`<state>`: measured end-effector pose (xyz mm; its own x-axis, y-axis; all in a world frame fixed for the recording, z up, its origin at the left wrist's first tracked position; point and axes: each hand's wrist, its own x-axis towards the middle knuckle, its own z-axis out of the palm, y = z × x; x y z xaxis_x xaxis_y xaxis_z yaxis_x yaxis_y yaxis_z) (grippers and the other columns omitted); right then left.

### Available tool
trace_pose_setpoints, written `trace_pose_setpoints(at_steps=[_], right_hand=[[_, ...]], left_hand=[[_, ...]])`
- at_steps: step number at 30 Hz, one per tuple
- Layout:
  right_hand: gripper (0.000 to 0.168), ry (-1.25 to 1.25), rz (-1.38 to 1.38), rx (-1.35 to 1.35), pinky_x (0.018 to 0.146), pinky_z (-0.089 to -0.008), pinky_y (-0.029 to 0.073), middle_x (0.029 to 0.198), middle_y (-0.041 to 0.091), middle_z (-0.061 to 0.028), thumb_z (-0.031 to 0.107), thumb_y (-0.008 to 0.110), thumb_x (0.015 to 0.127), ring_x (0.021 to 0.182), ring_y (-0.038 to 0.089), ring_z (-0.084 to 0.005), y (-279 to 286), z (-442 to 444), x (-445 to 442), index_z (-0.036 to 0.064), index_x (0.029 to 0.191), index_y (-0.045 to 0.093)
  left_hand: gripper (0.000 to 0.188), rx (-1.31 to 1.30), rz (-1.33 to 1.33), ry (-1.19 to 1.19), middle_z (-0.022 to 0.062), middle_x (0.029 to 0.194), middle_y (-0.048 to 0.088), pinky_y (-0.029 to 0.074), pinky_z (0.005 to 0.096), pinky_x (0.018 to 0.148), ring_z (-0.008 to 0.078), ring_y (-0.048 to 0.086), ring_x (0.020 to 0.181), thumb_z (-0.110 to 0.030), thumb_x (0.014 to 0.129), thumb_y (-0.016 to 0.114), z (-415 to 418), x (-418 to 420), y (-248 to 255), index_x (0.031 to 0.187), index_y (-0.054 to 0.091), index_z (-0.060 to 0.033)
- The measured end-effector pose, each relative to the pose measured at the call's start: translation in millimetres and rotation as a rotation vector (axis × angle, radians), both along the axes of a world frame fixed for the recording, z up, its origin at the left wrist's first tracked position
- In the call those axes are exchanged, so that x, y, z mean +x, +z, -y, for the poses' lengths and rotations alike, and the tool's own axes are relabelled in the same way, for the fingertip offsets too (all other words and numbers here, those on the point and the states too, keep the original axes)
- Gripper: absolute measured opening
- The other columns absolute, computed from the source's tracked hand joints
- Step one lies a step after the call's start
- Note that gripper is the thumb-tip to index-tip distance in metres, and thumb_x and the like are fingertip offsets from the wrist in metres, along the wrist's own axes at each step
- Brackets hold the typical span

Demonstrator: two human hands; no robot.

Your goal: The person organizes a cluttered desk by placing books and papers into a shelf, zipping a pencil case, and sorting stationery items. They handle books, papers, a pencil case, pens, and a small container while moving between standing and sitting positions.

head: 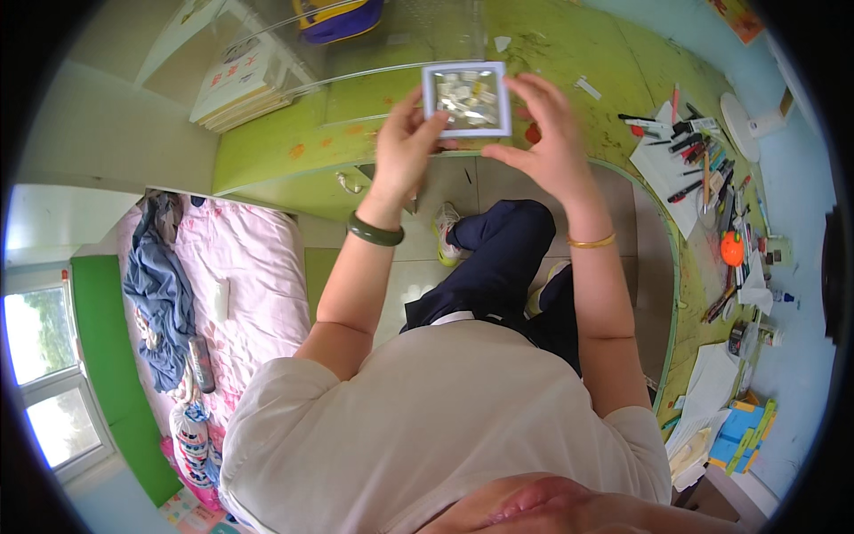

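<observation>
A small square box or frame (467,100) with a pale rim and a clear face is held up over the front edge of the green desk (340,143). Several small white and clear pieces lie inside it, with a bit of yellow among them. My left hand (408,137) grips its left side and lower corner, thumb on the front. On the other side, my right hand (544,130) is slightly blurred, its fingers spread; the fingertips are close to the box's upper right corner, and whether they touch it I cannot tell. A red round thing (533,133) shows behind that hand.
Many pens (697,143) and papers lie along the desk's right side, with an orange round object (732,248) and a blue and yellow plastic item (742,434). Stacked books (247,87) stand at the upper left beside a clear panel. A bed (253,267) is on the left.
</observation>
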<state>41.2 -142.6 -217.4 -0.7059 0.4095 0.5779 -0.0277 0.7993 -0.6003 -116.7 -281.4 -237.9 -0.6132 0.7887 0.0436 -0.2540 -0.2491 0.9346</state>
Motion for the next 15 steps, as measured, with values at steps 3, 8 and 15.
trace_pose_setpoints(at_steps=[3,8,15], right_hand=[[0.050,0.155,-0.083,-0.445,0.078,-0.0282,0.055,0.120,0.061,-0.0118,0.018,0.080,0.080,0.086,0.066,-0.0164,-30.4,19.6,-46.9,0.008,0.126,0.062],[0.038,0.191,0.011,-1.072,0.076,-0.0238,0.053,0.095,0.071,-0.0055,0.012,0.071,0.090,0.084,0.064,-0.0114,-36.0,25.0,-106.0,0.006,0.126,0.062],[0.036,0.138,0.026,-0.957,0.074,-0.0213,0.050,0.097,0.069,-0.0034,0.004,0.064,0.092,0.081,0.058,-0.0066,-31.6,18.1,-149.8,0.005,0.128,0.061]], left_hand=[[0.046,-0.047,-0.023,0.050,0.0086,0.107,0.065,0.055,0.0231,0.065,0.0127,0.064,0.083,-0.008,0.097,0.058,18.3,-45.9,-10.4,0.139,0.044,0.0050],[0.037,-0.110,-0.013,0.136,0.0081,0.107,0.064,0.053,0.0239,0.073,0.0127,0.063,0.086,-0.011,0.100,0.056,30.1,-93.9,-18.6,0.132,0.052,0.0066],[0.037,-0.179,-0.435,0.348,0.0089,0.099,0.068,0.054,0.0233,0.072,0.0137,0.066,0.084,-0.009,0.095,0.063,38.8,-111.4,-37.4,0.128,0.056,0.0067]])
